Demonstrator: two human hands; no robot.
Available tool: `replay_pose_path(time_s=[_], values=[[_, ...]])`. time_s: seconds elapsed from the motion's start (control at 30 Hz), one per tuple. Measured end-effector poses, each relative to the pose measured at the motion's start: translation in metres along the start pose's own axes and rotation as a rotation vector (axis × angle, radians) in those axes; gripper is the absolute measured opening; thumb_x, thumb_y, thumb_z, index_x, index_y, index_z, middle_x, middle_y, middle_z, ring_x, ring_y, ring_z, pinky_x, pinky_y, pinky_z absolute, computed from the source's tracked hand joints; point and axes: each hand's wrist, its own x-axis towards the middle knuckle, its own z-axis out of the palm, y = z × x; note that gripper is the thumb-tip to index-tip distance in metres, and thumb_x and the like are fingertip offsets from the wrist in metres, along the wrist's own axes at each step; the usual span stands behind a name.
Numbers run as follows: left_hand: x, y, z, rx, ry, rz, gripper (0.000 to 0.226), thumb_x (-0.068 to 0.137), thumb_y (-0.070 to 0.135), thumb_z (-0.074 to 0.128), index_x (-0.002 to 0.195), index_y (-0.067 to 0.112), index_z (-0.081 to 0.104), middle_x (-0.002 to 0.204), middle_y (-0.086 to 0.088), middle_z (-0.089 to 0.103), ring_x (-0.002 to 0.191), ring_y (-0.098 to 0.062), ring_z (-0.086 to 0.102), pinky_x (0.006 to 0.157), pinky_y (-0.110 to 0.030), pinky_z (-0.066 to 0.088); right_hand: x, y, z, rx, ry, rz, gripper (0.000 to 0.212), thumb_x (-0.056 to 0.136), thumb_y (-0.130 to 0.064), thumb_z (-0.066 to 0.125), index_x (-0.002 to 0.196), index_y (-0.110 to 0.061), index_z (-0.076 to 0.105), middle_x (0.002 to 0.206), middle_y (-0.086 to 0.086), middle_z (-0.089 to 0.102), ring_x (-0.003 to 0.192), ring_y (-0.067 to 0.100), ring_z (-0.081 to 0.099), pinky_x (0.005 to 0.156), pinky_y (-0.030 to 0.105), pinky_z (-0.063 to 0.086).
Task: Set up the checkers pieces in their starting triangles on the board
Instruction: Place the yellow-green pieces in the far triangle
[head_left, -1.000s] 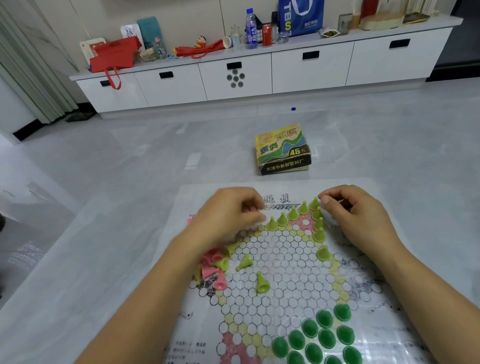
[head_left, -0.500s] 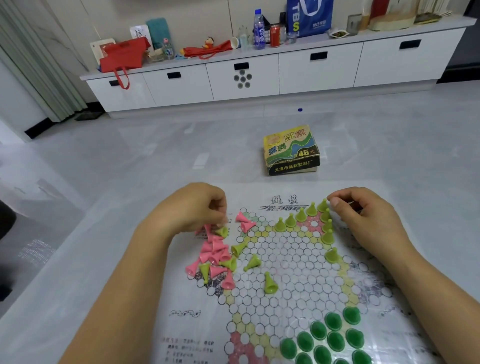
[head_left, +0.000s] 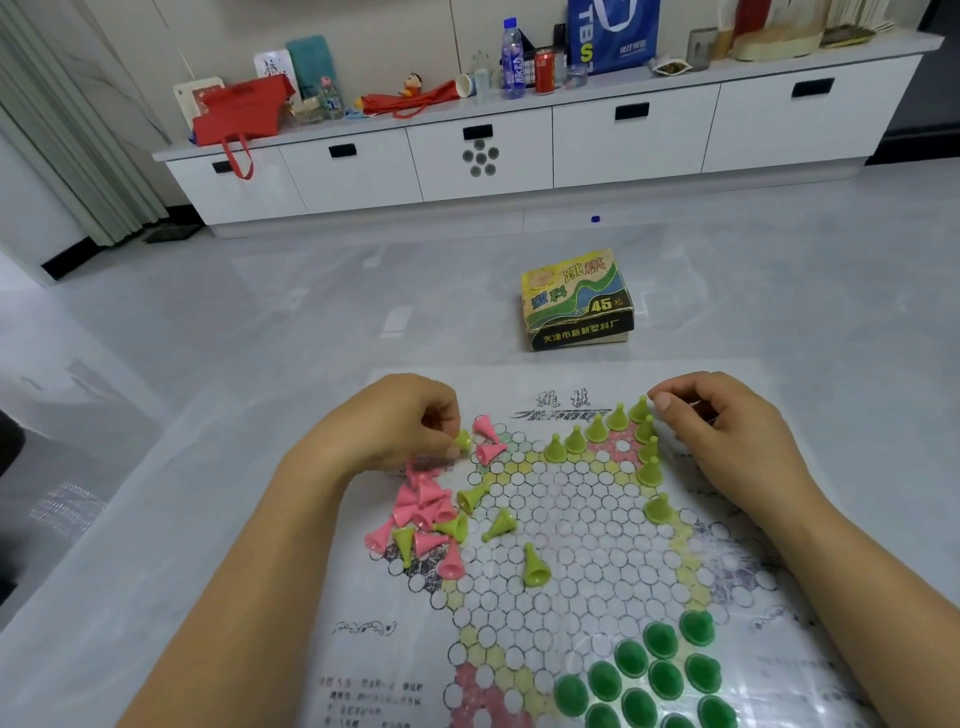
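A paper checkers board (head_left: 571, 525) lies on the floor in front of me. My left hand (head_left: 395, 426) pinches a light green cone piece (head_left: 463, 440) at the board's upper left. Below it lies a heap of pink cones (head_left: 421, 512) mixed with a few light green ones. Light green cones (head_left: 597, 428) stand in rows along the upper right triangle. My right hand (head_left: 727, 436) is curled beside the top cone (head_left: 640, 408) of that triangle; whether it holds a piece is hidden. Dark green pieces (head_left: 654, 670) fill the lower right triangle.
The yellow and green game box (head_left: 576, 301) sits on the grey floor beyond the board. A long white cabinet (head_left: 519, 150) with bottles and bags on top runs along the far wall. A small blue cap (head_left: 595, 219) lies on the floor before it.
My left hand has moved from the board's top centre to the left, over the pink heap, and now pinches a light green cone. My right hand has hardly moved.
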Motion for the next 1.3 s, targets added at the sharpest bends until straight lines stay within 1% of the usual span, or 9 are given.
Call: replay_pose_path(time_s=[0.17,0.4,0.53,0.67,0.83,0.97,1.1,1.2,1.3], values=[[-0.007,0.022,0.001,-0.078,0.130,0.152,0.008,0.080,0.015,0.066,0.081,0.018,0.059,0.073,0.008,0.057,0.066,-0.005,0.052,0.063,-0.018,0.042,0.000,0.000,0.000,0.005,0.001,-0.003,0.011,0.088,-0.024,0.054,0.089,-0.021,0.065,0.093,-0.005,0.062,0.079,0.011,0.056,0.065,0.021,0.042],[-0.014,0.075,0.042,0.057,0.273,0.399,0.016,0.086,0.015,0.056,0.099,0.016,0.065,0.095,0.002,0.058,0.091,-0.015,0.053,0.082,-0.031,0.045,-0.001,-0.001,0.000,0.013,-0.005,0.000,0.011,0.088,-0.024,0.054,0.087,-0.023,0.064,0.092,-0.005,0.062,0.080,0.013,0.056,0.070,0.029,0.044],[-0.009,0.079,0.073,0.322,0.325,0.555,0.016,0.073,0.004,0.061,0.087,0.010,0.068,0.076,-0.007,0.064,0.076,-0.028,0.061,0.058,-0.034,0.046,-0.001,-0.002,0.000,0.018,0.000,0.001,0.010,0.087,-0.024,0.054,0.086,-0.023,0.064,0.092,-0.004,0.063,0.080,0.013,0.056,0.071,0.030,0.044],[-0.012,0.081,0.070,0.188,0.318,0.426,0.025,0.086,0.016,0.056,0.110,0.018,0.057,0.093,-0.002,0.065,0.088,-0.021,0.058,0.073,-0.031,0.047,-0.001,-0.002,-0.001,0.016,-0.001,0.002,0.010,0.088,-0.024,0.054,0.086,-0.022,0.064,0.093,-0.004,0.063,0.080,0.013,0.056,0.071,0.029,0.043],[-0.010,0.080,0.066,0.142,0.285,0.317,0.015,0.084,0.032,0.058,0.087,0.017,0.059,0.084,0.003,0.063,0.078,-0.015,0.053,0.067,-0.027,0.038,0.000,-0.002,0.000,0.006,-0.005,0.006,0.010,0.088,-0.025,0.054,0.086,-0.023,0.064,0.093,-0.004,0.062,0.079,0.012,0.056,0.071,0.030,0.044],[-0.007,0.081,0.075,0.183,0.334,0.297,0.021,0.087,0.035,0.054,0.086,0.014,0.059,0.088,0.000,0.066,0.084,-0.019,0.059,0.070,-0.030,0.042,-0.001,-0.001,-0.001,0.008,-0.004,0.001,0.011,0.088,-0.025,0.054,0.087,-0.023,0.064,0.093,-0.003,0.063,0.080,0.014,0.057,0.074,0.033,0.047],[-0.004,0.078,0.084,0.172,0.400,0.345,0.022,0.081,0.030,0.058,0.070,0.012,0.062,0.066,-0.002,0.066,0.061,-0.022,0.061,0.054,-0.031,0.045,0.000,-0.001,0.000,0.006,-0.002,-0.008,0.010,0.087,-0.025,0.054,0.086,-0.023,0.064,0.092,-0.004,0.063,0.079,0.012,0.056,0.072,0.032,0.046],[-0.006,0.077,0.088,0.220,0.430,0.323,0.017,0.068,0.028,0.059,0.054,0.018,0.061,0.048,0.003,0.061,0.042,-0.014,0.057,0.037,-0.025,0.044,0.000,0.000,0.000,0.009,-0.003,-0.010,0.010,0.088,-0.025,0.054,0.085,-0.024,0.063,0.091,-0.005,0.062,0.078,0.010,0.055,0.071,0.030,0.045],[-0.008,0.076,0.092,0.283,0.395,0.338,0.022,0.071,0.032,0.055,0.055,0.020,0.063,0.049,0.004,0.061,0.043,-0.013,0.057,0.038,-0.025,0.042,0.001,0.002,0.000,0.002,-0.007,-0.009,0.010,0.088,-0.025,0.053,0.086,-0.024,0.063,0.091,-0.006,0.062,0.078,0.008,0.055,0.069,0.028,0.044]])
